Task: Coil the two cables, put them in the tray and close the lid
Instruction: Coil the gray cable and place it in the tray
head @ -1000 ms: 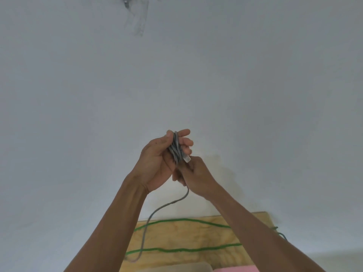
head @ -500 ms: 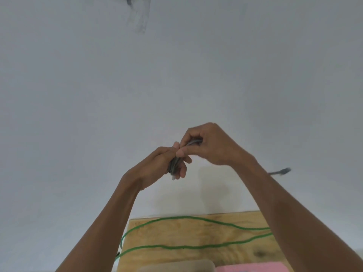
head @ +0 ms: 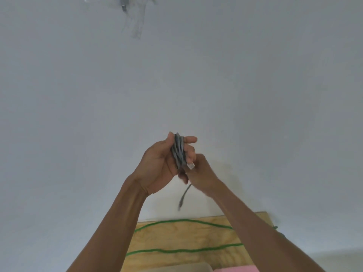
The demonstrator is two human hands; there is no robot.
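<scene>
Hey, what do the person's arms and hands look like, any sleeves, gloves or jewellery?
Both forearms are bare as far as the frame shows, with no sleeve in view. The left hand and right hand wear no gloves, and no ring, watch or bracelet is visible. The right hand is slightly motion-blurred.

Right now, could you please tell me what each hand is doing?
Left hand: closed on the coiled grey cable.
Right hand: closed on the same cable's loose end.

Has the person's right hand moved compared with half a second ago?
Yes. The right hand has dropped from above the left hand to below the grey cable bundle, closer to the wooden board, though the head camera shifted slightly too.
</scene>
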